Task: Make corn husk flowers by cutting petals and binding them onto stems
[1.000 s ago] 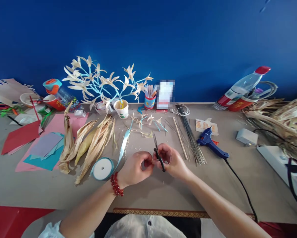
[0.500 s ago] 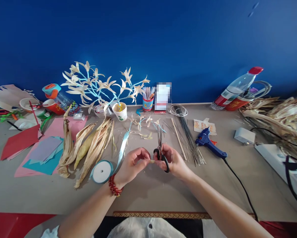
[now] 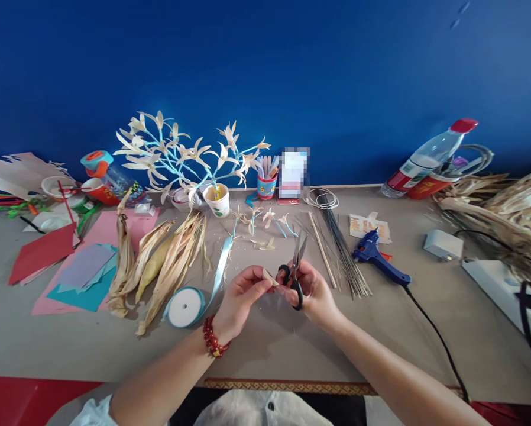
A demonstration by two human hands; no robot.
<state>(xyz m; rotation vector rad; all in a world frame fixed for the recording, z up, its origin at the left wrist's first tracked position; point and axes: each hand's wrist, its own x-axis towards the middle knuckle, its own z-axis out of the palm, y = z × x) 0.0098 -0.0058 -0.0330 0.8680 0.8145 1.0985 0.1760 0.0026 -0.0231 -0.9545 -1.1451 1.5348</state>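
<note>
My right hand (image 3: pixel 313 290) grips black-handled scissors (image 3: pixel 295 267), their blades slightly apart and pointing away and a little to the right. My left hand (image 3: pixel 243 294), a red bead bracelet on its wrist, pinches a small pale piece of corn husk (image 3: pixel 269 277) right beside the scissor handles. Both hands hover just above the table's middle. A roll of light blue ribbon (image 3: pixel 184 306) lies to the left of my left hand, its loose end trailing toward the back.
Dried corn husks (image 3: pixel 159 260) lie on coloured paper sheets (image 3: pixel 83 266) at left. A husk-flower branch stands in a paper cup (image 3: pixel 217 200). Thin wires and sticks (image 3: pixel 340 248), a blue glue gun (image 3: pixel 376 255) with its cable, a bottle (image 3: pixel 429 157) and more husks (image 3: pixel 500 207) are at right.
The scissors have swung from leaning left to leaning right, and their blades have parted a little. My left hand's pinch has shifted, so the husk piece now shows between the fingers.
</note>
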